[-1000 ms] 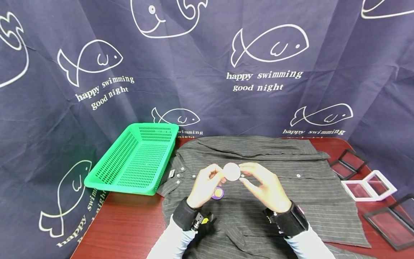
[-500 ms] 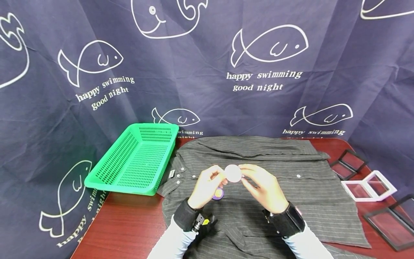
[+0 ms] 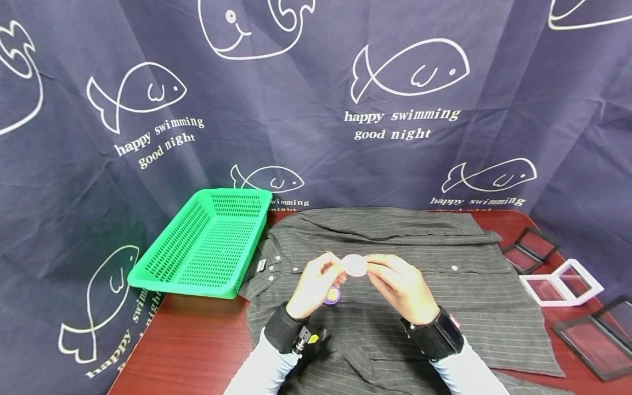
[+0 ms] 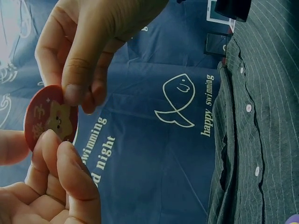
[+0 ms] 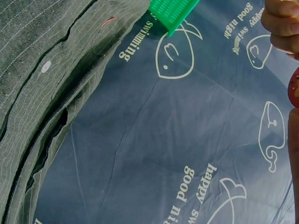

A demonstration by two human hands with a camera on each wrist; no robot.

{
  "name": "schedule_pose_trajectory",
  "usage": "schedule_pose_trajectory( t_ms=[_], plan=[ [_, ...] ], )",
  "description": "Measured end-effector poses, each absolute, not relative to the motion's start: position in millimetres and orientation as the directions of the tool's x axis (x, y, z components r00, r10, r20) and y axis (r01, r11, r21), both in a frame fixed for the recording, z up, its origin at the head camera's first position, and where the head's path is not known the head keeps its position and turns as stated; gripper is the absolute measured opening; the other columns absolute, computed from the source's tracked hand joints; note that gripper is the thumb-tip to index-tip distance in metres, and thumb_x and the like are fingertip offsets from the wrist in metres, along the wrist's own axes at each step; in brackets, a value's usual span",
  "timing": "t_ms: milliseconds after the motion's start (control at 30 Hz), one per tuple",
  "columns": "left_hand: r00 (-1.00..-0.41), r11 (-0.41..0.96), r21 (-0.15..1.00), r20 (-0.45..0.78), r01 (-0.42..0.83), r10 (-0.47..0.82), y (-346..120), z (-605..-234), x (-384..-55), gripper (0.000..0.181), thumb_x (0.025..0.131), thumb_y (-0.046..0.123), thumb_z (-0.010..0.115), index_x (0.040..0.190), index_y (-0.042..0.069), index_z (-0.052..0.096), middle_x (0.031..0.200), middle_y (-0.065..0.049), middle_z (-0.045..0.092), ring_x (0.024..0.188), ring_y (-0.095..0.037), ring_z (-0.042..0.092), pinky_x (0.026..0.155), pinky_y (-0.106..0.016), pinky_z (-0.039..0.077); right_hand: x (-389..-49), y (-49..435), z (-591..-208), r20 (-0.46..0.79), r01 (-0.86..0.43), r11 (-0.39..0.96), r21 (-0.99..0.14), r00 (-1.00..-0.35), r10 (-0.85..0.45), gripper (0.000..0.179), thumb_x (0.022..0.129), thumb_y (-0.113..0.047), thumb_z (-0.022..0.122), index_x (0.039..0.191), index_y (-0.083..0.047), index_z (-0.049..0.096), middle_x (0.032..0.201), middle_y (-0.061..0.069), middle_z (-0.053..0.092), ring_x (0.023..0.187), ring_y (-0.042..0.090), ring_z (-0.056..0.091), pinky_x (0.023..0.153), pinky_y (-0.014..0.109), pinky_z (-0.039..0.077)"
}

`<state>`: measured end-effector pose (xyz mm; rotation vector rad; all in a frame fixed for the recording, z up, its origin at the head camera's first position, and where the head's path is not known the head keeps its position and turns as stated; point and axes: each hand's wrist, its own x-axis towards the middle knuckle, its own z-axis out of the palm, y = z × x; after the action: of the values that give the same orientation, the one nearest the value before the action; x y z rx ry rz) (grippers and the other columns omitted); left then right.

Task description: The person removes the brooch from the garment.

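Both hands hold a small round badge (image 3: 355, 265) above the dark striped shirt (image 3: 385, 307). Its pale back faces the head camera; the left wrist view shows the red front of the badge (image 4: 46, 114) with a yellow cartoon figure. My left hand (image 3: 314, 285) pinches its left edge between thumb and fingers. The right hand (image 3: 402, 286) has thumb and fingertips on the opposite edge, with the right thumb (image 4: 77, 79) over the face. Beside the left hand, a purple round badge (image 3: 333, 295) lies on the shirt, partly covered by that hand.
A green plastic basket (image 3: 249, 258) stands at the table's left. On the right lie a black hinged frame (image 3: 529, 249), a white hinged frame (image 3: 557, 291) and a larger dark frame (image 3: 587, 345). A printed fish curtain (image 3: 316, 109) hangs behind the reddish table (image 3: 197, 340).
The held badge has tipped, so it looks flatter from above. My right hand's fingers have drawn closer together at its edge and moved slightly downward; the left hand is nearly still.
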<state>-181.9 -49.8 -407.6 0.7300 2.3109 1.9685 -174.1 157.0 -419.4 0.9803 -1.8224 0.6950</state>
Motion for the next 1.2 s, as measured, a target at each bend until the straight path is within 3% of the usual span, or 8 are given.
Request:
schedule_pose_trajectory(
  t_ms=[200,400,567,700,800,933,1100,1200],
  plan=[
    [-0.895,0.135,0.934,0.264,0.330,0.359,-52,-408,-180,0.025,0.100,0.015,0.055,0.088,-0.006,0.060,0.079,-0.027,0.062,0.065,-0.003,0.056,0.063,-0.027,0.055,-174,156,-418,0.916,-0.851,0.524,-0.043,-0.244,-0.320,0.026,0.101,-0.021,0.055,0.094,-0.005,0.074,0.097,0.009,0.071,0.084,0.021,0.067,0.081,0.024,0.051],
    [-0.915,0.215,0.917,0.263,0.335,0.306,-57,-413,-178,0.022,0.100,0.018,0.055,0.091,0.000,0.064,0.082,-0.020,0.066,0.067,-0.002,0.056,0.064,-0.022,0.051,-174,160,-418,0.907,-0.838,0.535,-0.108,-0.303,-0.292,0.027,0.100,-0.024,0.055,0.091,-0.007,0.074,0.094,0.005,0.072,0.083,0.019,0.067,0.080,0.021,0.050],
    [-0.905,0.308,0.858,0.343,0.411,0.252,-64,-424,-176,0.014,0.097,0.020,0.060,0.098,0.008,0.066,0.089,-0.011,0.067,0.077,-0.010,0.060,0.072,-0.022,0.049,-173,166,-417,0.898,-0.818,0.546,-0.182,-0.364,-0.246,0.029,0.100,-0.028,0.055,0.089,-0.008,0.072,0.092,0.003,0.072,0.081,0.017,0.067,0.082,0.016,0.048],
    [-0.857,0.422,0.746,0.460,0.516,0.234,-70,-433,-176,0.014,0.095,0.021,0.063,0.105,0.011,0.064,0.099,-0.005,0.065,0.092,-0.015,0.062,0.081,-0.028,0.052,-173,175,-418,0.894,-0.802,0.547,-0.240,-0.402,-0.197,0.023,0.097,-0.025,0.060,0.091,-0.007,0.072,0.090,0.004,0.072,0.081,0.016,0.066,0.085,0.013,0.046],
    [-0.804,0.540,0.613,0.544,0.577,0.241,-77,-441,-177,0.023,0.092,0.024,0.066,0.110,0.010,0.063,0.107,-0.006,0.063,0.101,-0.019,0.060,0.086,-0.034,0.051,-173,183,-421,0.883,-0.784,0.543,-0.299,-0.443,-0.153,0.008,0.086,-0.009,0.070,0.093,-0.007,0.073,0.089,0.003,0.071,0.081,0.013,0.065,0.084,0.011,0.045],
    [-0.761,0.650,0.470,0.588,0.597,0.273,-88,-451,-179,0.043,0.088,0.031,0.070,0.122,0.008,0.059,0.119,-0.009,0.060,0.114,-0.026,0.057,0.097,-0.041,0.047,-172,194,-426,0.862,-0.752,0.537,-0.381,-0.500,-0.089,0.031,0.068,0.012,0.075,0.093,-0.007,0.074,0.085,0.005,0.071,0.078,0.007,0.061,0.077,0.009,0.044],
    [-0.771,0.707,0.406,0.556,0.579,0.311,-100,-461,-179,0.064,0.084,0.039,0.073,0.135,0.004,0.053,0.136,-0.014,0.055,0.134,-0.037,0.046,0.110,-0.049,0.039,-170,208,-431,0.821,-0.692,0.537,-0.483,-0.570,0.004,0.031,0.067,0.019,0.075,0.088,-0.004,0.073,0.082,0.009,0.070,0.079,-0.006,0.060,0.074,0.007,0.045],
    [-0.795,0.735,0.389,0.507,0.555,0.332,-106,-468,-177,0.075,0.082,0.044,0.072,0.141,0.003,0.049,0.145,-0.016,0.049,0.142,-0.044,0.035,0.114,-0.055,0.032,-168,218,-434,0.781,-0.653,0.509,-0.561,-0.621,0.066,0.028,0.069,0.020,0.074,0.088,-0.001,0.072,0.083,0.003,0.070,0.080,-0.011,0.061,0.074,0.006,0.046]
  ],
)
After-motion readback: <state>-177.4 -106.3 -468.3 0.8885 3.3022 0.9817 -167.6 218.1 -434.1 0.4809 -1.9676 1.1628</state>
